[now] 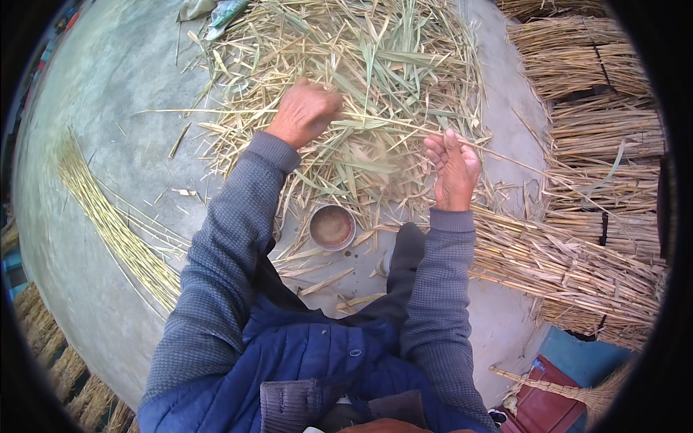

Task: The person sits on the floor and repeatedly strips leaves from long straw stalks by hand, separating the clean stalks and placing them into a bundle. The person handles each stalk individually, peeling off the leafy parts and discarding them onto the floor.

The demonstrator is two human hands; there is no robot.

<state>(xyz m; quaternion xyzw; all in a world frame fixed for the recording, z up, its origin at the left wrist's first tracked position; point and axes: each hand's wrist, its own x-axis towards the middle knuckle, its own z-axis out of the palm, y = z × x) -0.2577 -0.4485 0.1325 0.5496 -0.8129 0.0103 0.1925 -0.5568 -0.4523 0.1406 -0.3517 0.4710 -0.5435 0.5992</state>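
A long, thin reed stalk (393, 125) stretches across the view, held up over the pile of dry leaves. My left hand (307, 112) is closed in a fist around it, back of the hand upward. Further right, my right hand (455, 173) pinches the same stalk between thumb and curled fingers, palm turned up. Past that hand the stalk slants toward the bundles at the right. Beneath both hands lies the heap of yellow and green leaf strips (368, 65), with a blurred patch between my hands.
A small round bowl (332, 228) stands on the concrete floor (137, 79) before my legs. Bare stalks (108, 209) lie in a sheaf at the left. Unstripped reeds (570, 260) lie close by my right forearm; tied bundles (577, 61) line the right side. A dark-red object (545, 404) sits lower right.
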